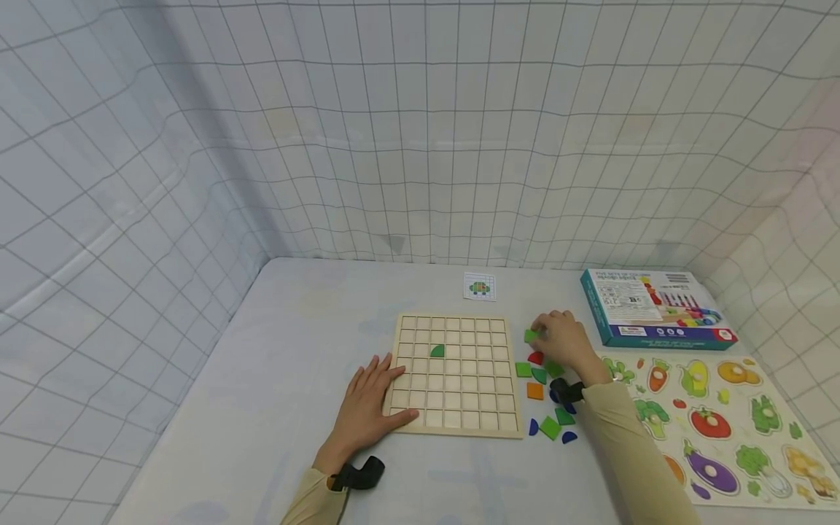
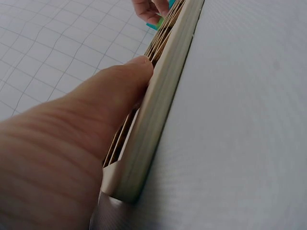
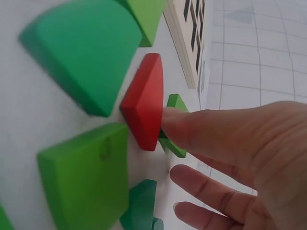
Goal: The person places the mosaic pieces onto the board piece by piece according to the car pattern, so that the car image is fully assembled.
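My left hand (image 1: 366, 405) lies on the left edge of a wooden grid board (image 1: 518, 430), fingers spread. In the left wrist view, the thumb (image 2: 115, 84) presses on the rim of the board. One dark green quarter-circle block (image 1: 437, 351) sits in a cell. Right of the board, my right hand (image 1: 563, 341) pinches a light green square block (image 1: 530, 335); the right wrist view shows the thumb against this block (image 3: 177, 103), partly hiding it. Closest to the thumb is a red quarter-circle block (image 3: 146, 103), with a dark green quarter-circle (image 3: 84, 50) near it.
Loose blocks lie right of the board, among them an orange square (image 1: 534, 391), a green square (image 1: 550, 427) and a blue half-circle (image 1: 569, 437). A picture card (image 1: 480, 286) lies behind the board. A box (image 1: 656, 306) and a vegetable picture board (image 1: 735, 408) occupy the right side.
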Action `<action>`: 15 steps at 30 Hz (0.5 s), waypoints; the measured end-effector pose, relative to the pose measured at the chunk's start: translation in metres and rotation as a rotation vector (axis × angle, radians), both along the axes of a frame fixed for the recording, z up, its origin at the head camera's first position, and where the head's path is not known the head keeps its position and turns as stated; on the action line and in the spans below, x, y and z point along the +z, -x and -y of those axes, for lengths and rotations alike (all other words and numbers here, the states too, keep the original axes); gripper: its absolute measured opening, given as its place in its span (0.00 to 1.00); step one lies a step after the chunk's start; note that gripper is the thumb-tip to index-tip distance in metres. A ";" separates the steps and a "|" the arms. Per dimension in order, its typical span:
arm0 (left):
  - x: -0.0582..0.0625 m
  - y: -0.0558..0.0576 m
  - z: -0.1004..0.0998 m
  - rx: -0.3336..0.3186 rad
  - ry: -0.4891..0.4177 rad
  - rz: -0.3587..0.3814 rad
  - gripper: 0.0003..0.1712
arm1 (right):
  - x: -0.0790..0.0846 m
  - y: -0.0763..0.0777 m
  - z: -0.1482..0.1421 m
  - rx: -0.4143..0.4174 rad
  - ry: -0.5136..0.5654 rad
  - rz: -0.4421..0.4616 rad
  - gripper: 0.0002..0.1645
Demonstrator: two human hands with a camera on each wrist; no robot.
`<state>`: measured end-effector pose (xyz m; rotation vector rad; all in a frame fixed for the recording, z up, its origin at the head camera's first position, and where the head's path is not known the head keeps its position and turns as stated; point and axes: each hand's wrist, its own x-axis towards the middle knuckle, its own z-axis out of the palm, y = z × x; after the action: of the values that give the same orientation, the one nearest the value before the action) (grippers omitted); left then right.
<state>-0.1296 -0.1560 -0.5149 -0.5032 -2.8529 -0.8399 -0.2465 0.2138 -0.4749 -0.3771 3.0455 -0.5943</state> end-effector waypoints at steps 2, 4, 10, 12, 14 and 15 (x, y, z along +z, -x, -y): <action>0.000 0.000 0.000 0.000 -0.001 0.002 0.46 | 0.000 0.000 0.000 -0.005 0.020 0.010 0.15; 0.000 -0.001 0.000 0.000 -0.001 0.004 0.46 | -0.001 -0.001 0.000 -0.022 0.057 0.026 0.14; 0.001 -0.001 0.000 -0.001 -0.004 0.005 0.46 | 0.003 -0.007 0.004 -0.062 0.194 0.102 0.08; 0.001 -0.001 0.000 -0.001 -0.004 0.004 0.46 | 0.005 -0.009 0.006 -0.054 0.213 0.124 0.07; 0.001 -0.001 0.000 0.000 -0.004 0.001 0.46 | 0.006 -0.011 0.008 -0.045 0.214 0.136 0.07; 0.001 -0.001 0.000 -0.001 -0.004 0.001 0.46 | 0.006 -0.012 0.009 -0.040 0.213 0.138 0.07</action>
<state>-0.1290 -0.1559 -0.5142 -0.5032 -2.8516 -0.8467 -0.2342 0.2050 -0.4689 -0.2662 2.8728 -0.9110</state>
